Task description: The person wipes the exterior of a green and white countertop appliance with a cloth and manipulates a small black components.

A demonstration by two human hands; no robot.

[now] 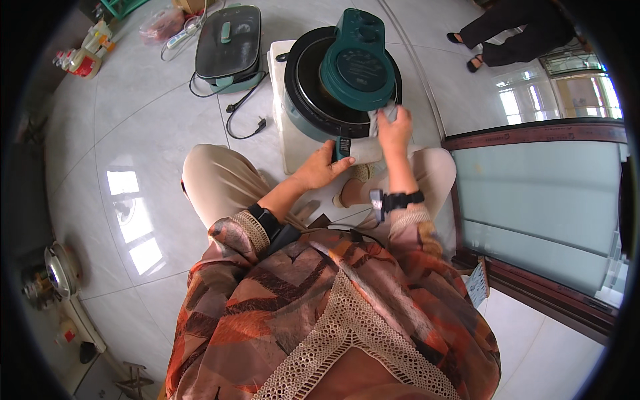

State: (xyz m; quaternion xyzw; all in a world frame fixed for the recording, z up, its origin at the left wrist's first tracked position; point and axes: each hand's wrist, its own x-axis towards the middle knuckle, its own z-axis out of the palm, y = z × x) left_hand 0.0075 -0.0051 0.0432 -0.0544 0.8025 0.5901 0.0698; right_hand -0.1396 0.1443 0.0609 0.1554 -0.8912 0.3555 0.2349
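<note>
In front of me a green kitchen appliance with a round body and two knobs [359, 65] rests on a black round pan with a glass lid [312, 95]. These stand on a white board or low stand [280, 107]. My left hand [317, 167] is at the near side, its fingers and thumb around a dark green handle bearing a label [343, 146]. My right hand [395, 131] holds a crumpled light grey cloth [381, 116] against the pan's near right rim, close under the green appliance.
A green rectangular electric pan [229, 45] with its lid and a black power cord [245, 122] lies on the tiled floor at the upper left. Bottles [82, 64] stand farther left. A person in dark trousers [520, 32] is at the upper right, above a glass-panelled door [540, 200].
</note>
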